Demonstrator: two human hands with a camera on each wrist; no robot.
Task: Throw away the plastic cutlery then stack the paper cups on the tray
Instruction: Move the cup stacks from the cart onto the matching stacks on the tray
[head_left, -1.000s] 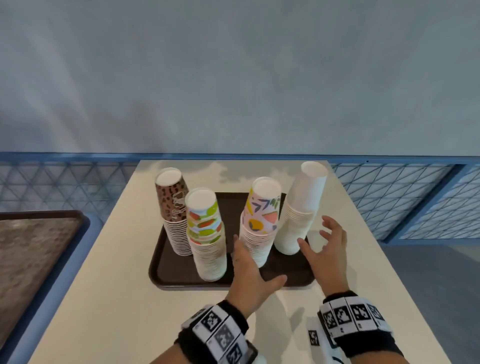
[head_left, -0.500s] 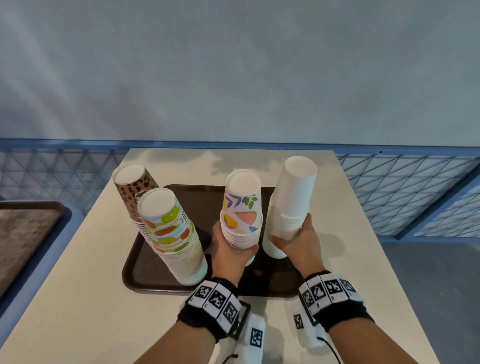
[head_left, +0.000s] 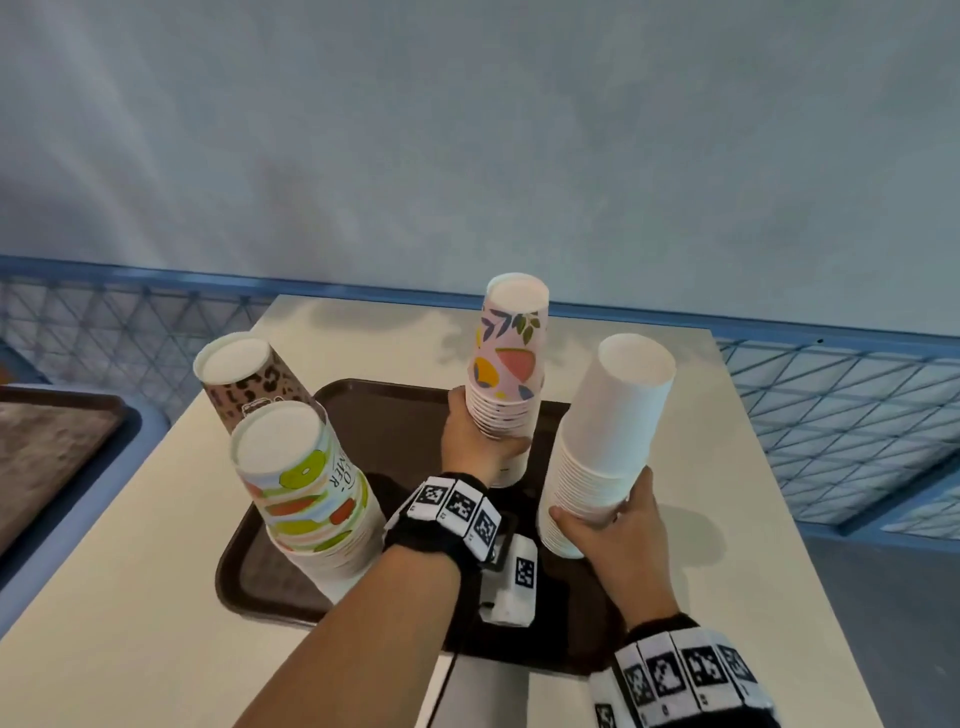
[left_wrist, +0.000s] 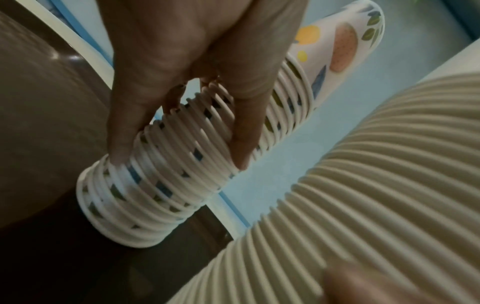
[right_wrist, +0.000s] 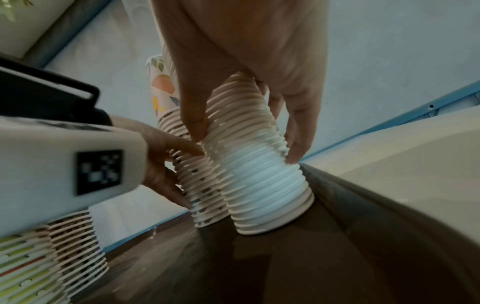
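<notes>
Several upside-down stacks of paper cups stand on a dark brown tray (head_left: 410, 415). My left hand (head_left: 475, 441) grips the lower rims of the pink fruit-print stack (head_left: 506, 374) (left_wrist: 166, 181), whose base rests on the tray. My right hand (head_left: 613, 519) grips the plain white stack (head_left: 602, 447) (right_wrist: 257, 174) low down; it leans right, base at the tray's right edge. A leopard-print stack (head_left: 249, 379) and a green-and-orange print stack (head_left: 306, 488) stand at the tray's left. No cutlery is in view.
The tray lies on a cream table (head_left: 130, 597) with a blue mesh rail (head_left: 831, 395) behind and to the right. A second brown tray (head_left: 47, 436) sits on a lower blue surface at far left.
Both hands went from open beside the stacks to gripping them. The view has shifted and come closer, and the white stack now leans right.
</notes>
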